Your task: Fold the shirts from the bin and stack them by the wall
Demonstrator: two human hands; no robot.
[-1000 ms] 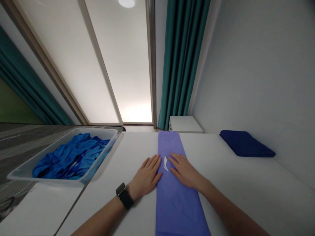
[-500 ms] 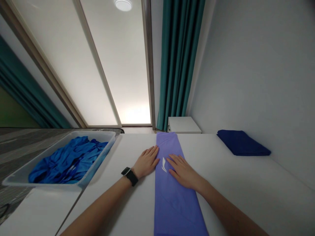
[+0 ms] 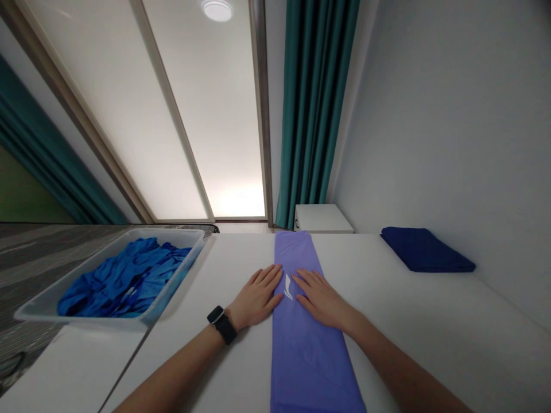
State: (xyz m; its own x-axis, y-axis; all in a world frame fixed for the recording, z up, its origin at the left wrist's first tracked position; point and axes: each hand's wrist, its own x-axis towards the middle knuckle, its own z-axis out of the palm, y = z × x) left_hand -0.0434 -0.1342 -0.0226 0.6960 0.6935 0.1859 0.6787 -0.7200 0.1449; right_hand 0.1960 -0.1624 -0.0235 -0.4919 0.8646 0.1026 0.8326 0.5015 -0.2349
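Observation:
A long, narrow strip of folded purple cloth with a small white logo lies lengthwise down the middle of the white table. My left hand rests flat with fingers stretched out, fingertips on the cloth's left edge; a black watch sits on that wrist. My right hand lies flat and open on the cloth, just right of the logo. Neither hand holds anything.
A pale tray heaped with several bright blue garments stands at the left. A folded dark blue cloth lies at the far right by the wall. A small white cabinet and teal curtains stand behind the table.
Both hands stay flat on the purple cloth. My left hand shifted slightly, sliding forward then drawing back a little along the cloth's left edge. The view moved a bit.

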